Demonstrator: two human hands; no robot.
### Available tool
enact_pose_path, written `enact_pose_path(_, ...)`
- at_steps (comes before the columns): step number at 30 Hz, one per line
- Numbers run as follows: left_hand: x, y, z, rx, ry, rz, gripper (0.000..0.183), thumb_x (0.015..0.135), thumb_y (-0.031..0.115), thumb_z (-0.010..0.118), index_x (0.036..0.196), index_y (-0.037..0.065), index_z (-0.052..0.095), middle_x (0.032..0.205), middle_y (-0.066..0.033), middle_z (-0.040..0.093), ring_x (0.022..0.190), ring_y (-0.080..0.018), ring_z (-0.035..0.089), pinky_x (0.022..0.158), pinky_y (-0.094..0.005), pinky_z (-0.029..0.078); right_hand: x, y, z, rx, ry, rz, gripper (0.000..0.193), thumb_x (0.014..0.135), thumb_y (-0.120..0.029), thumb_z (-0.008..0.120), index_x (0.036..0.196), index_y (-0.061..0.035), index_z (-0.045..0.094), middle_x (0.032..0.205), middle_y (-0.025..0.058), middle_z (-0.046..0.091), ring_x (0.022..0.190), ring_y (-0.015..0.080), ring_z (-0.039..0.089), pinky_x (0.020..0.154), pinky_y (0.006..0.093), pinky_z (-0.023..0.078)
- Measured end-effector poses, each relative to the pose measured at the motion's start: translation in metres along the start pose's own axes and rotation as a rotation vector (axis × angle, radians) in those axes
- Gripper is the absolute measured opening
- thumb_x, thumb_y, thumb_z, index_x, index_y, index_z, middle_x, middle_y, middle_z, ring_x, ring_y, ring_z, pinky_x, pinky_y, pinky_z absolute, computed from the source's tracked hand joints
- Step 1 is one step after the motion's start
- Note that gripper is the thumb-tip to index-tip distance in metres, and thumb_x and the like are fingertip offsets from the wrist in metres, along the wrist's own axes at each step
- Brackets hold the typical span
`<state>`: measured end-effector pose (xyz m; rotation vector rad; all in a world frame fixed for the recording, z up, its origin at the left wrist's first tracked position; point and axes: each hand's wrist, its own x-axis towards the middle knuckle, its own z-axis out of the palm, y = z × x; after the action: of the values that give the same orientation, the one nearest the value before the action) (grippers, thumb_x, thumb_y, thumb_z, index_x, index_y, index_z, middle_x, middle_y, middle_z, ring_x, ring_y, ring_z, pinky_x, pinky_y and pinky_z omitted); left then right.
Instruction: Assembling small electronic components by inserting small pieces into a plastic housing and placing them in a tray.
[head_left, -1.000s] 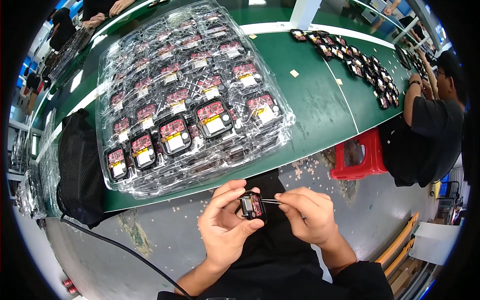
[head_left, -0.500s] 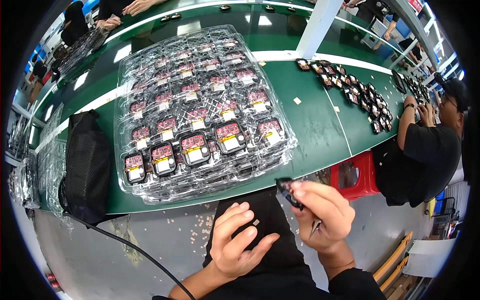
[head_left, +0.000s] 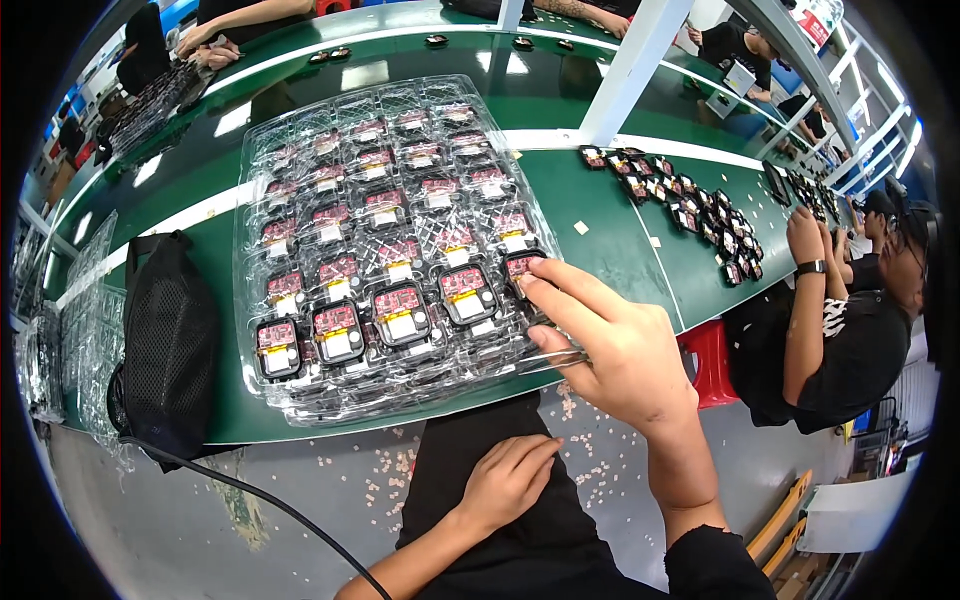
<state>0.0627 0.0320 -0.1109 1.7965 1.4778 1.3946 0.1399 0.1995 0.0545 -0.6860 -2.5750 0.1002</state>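
1. The right hand [head_left: 620,350] reaches forward over the near edge of the green table [head_left: 600,230]. Its fingers [head_left: 565,290] press on a small black and red module [head_left: 522,268] at the near right corner of the clear tray [head_left: 300,150].
2. The fingers lie stretched out over that module, touching it, not curled round it. A thin metal tool [head_left: 555,358] shows under the hand; how it is held cannot be told.
3. The left hand [head_left: 505,480] rests on the dark lap, below the table edge. Its fingers are loosely bent, and it holds nothing.
4. The tray sits in the middle of the table, reaching to the near edge, on a stack of like trays. Its pockets hold rows of the same modules, each with a red board and a white label.
5. A black mesh bag [head_left: 165,340] lies at the near edge, left of the tray, touching it or nearly so. A black cable [head_left: 260,495] trails from it over the floor.
6. More clear trays [head_left: 60,340] stand piled at the far left end.
7. Loose modules [head_left: 690,205] lie in a band along the right part of the table, well apart from the tray.
8. A person in black [head_left: 850,320] sits at the right edge, hands up over those loose modules.
9. A red stool [head_left: 712,360] stands below the table beside that person.
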Motion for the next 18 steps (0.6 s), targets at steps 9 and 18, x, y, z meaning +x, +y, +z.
enact_pose_path(9,-0.002,-0.001,0.002,0.016,-0.004,-0.008,0.03,0.083,0.002,0.075,0.112,0.004,0.071,0.107,-0.0097,0.07,0.09,-0.0278,0.07,0.079,-0.0373,0.058,-0.002,0.002,0.002,-0.025,-0.081,0.013,0.04,0.094,-0.019,0.068,0.133,-0.0113,0.063,0.139,0.0048,0.062,0.081,0.0257,0.074,0.06,0.037,0.059)
enact_pose_path(18,-0.005,-0.003,0.005,0.022,-0.037,-0.006,0.034,0.085,0.004,0.072,0.119,0.005,0.069,0.11,-0.0089,0.068,0.092,-0.0281,0.069,0.082,-0.0377,0.056,-0.013,0.005,-0.003,0.051,-0.073,0.017,0.043,0.093,-0.021,0.071,0.134,-0.0097,0.062,0.14,0.0052,0.062,0.09,0.0249,0.074,0.063,0.0361,0.059)
